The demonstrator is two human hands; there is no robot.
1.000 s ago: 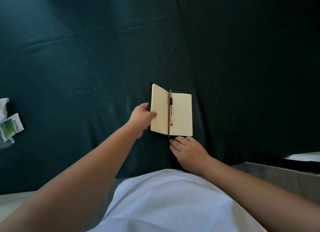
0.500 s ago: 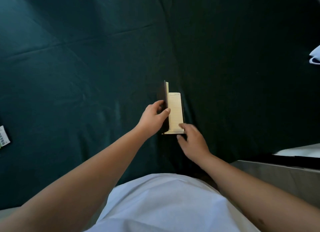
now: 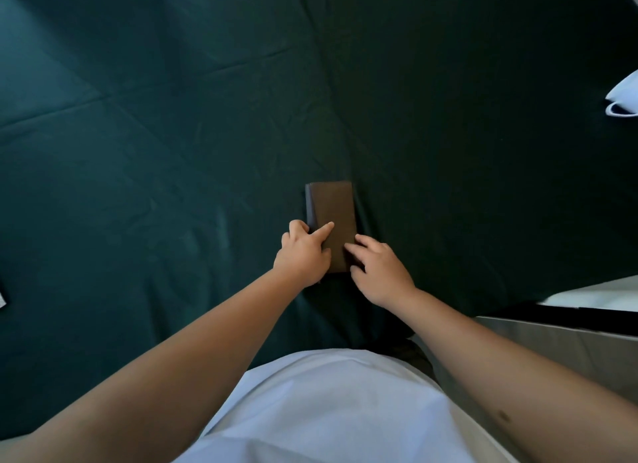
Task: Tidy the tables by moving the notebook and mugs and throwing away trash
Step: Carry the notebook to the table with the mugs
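Big worktop [image 3: 172, 152] covered all over with a dark green cloth, creased in long lines. White shirt low down, close to the camera. Two bare arms reaching forward over the cloth. Another grey surface [image 3: 566, 345] at the lower right, partly cut off.

Small brown notebook [image 3: 333, 217] lying closed and flat on the cloth, near the middle, just ahead of the body. Left hand [image 3: 303, 252] at the notebook's near left side, first finger lying flat on the cover, other fingers curled at the edge. Right hand [image 3: 379, 272] at the near right corner, fingers spread loose and touching the cover. Pressing and steadying more than gripping; not lifted yet.

To do this step well: probably best to slide the fingers under the near edge, pinch with thumb on top, and keep the notebook shut while lifting.

Hard to make out: a white thing [image 3: 621, 100] at the right edge, maybe a mug, mostly cut off. A tiny pale scrap [image 3: 2, 298] at the far left edge, too cut off to name. Near end of the notebook hidden under the hands. No bin in sight.
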